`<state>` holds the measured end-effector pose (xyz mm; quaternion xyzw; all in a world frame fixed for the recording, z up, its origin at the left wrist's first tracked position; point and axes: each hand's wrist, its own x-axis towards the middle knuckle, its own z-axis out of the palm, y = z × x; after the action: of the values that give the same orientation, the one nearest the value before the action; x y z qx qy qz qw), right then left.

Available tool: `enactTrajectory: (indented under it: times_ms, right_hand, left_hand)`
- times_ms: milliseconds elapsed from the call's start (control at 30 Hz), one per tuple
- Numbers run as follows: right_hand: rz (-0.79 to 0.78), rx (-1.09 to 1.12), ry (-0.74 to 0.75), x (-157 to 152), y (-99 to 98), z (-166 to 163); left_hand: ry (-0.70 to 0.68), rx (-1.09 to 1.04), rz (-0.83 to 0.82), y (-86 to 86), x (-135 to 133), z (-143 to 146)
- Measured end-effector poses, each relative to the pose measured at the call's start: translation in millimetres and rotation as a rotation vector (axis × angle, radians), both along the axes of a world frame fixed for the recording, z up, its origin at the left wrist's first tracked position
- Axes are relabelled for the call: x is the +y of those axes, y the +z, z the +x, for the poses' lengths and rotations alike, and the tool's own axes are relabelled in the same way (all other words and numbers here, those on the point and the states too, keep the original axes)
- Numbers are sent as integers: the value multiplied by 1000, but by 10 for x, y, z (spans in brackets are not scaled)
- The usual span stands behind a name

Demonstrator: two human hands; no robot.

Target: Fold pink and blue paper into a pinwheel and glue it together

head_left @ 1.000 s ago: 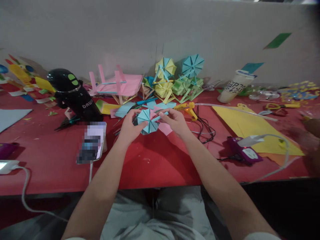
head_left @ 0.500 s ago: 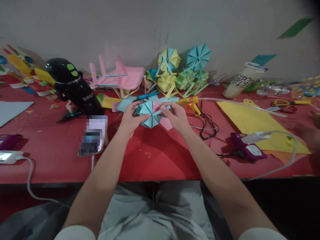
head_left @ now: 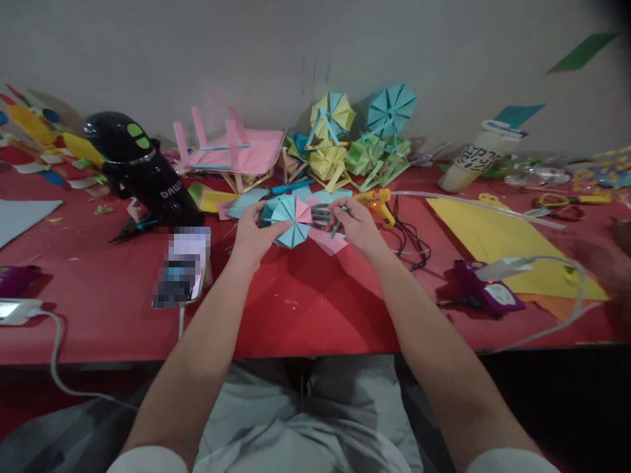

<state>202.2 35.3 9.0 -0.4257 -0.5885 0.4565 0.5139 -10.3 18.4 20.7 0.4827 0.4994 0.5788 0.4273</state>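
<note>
A round folded-paper wheel (head_left: 292,226), light blue with a pink section, is held up above the table. My left hand (head_left: 250,233) grips its left edge, thumb on the front and fingers behind. Just to the right, my right hand (head_left: 359,228) is closed on a thin blue paper stick (head_left: 337,228), apart from the wheel; blur softens those fingers. Pink paper (head_left: 331,243) lies below between the hands. Beyond the right hand rests a yellow glue gun (head_left: 377,201).
Several finished paper wheels (head_left: 392,108) and a pink paper table (head_left: 256,150) stand against the wall. A black bottle (head_left: 148,174) and a phone (head_left: 183,266) are on the left. On the right are yellow paper (head_left: 493,236), a purple power socket (head_left: 486,289) and a cup (head_left: 480,157).
My right hand has pulled away to the right from the wheel, carrying the thin blue paper stick off its front. More of the pink section shows now.
</note>
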Motion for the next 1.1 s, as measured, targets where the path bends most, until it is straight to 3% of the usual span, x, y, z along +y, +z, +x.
enactTrajectory:
  times_ms: [333, 467, 567, 700, 800, 967, 1100]
  right_hand:
    - [-162, -334, -133, -80, 180, 145]
    - [-97, -550, -137, -90, 195, 204]
    - [-43, -816, -229, -106, 222, 317]
    - [-264, -1126, -302, -133, 286, 568]
    - [-412, -1170, -400, -144, 320, 799]
    - [-443, -1111, -519, -155, 306, 1102]
    - [-419, -1083, -634, -87, 186, 1211]
  left_hand:
    - [-30, 47, -24, -9, -14, 13]
    - [-36, 50, -24, -24, -20, 24]
    - [-28, 73, 16, -66, 1, 7]
    - [-45, 113, 103, -102, 25, -26]
    - [-52, 175, 179, -94, 21, -38]
    - [-24, 247, 255, -69, 5, -34]
    - [-37, 218, 199, -48, -10, -16]
